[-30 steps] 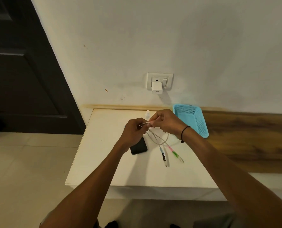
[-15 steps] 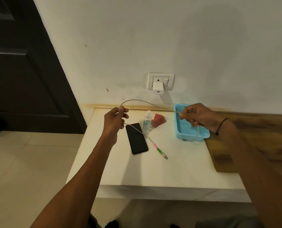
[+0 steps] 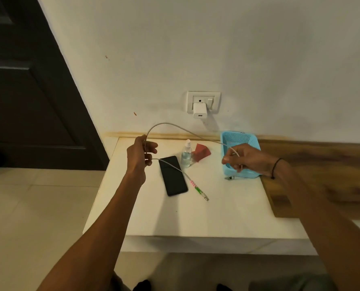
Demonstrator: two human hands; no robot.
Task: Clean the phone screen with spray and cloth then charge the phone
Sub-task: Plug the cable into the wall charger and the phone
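Note:
A black phone point(image 3: 173, 175) lies screen up on the white table point(image 3: 217, 211). My left hand point(image 3: 141, 154) grips a white charging cable point(image 3: 174, 126), which arcs over to my right hand point(image 3: 244, 159). One cable end with pink and green wrap point(image 3: 198, 189) rests on the table beside the phone, crossing its top corner. The other plug end point(image 3: 229, 177) lies below my right hand. A small clear spray bottle point(image 3: 186, 153) stands behind the phone, with a red cloth point(image 3: 202, 151) next to it. A white charger point(image 3: 199, 110) sits in the wall socket point(image 3: 203, 101).
A blue mesh basket point(image 3: 241, 141) stands at the table's back right, partly behind my right hand. A wooden panel point(image 3: 322, 177) adjoins the table on the right. A dark door point(image 3: 27, 91) fills the left. Pale floor tiles lie below.
My hands, joined over the phone a second ago, have pulled apart and stretched the coiled cable out. The right hand moved over the basket; the left moved left.

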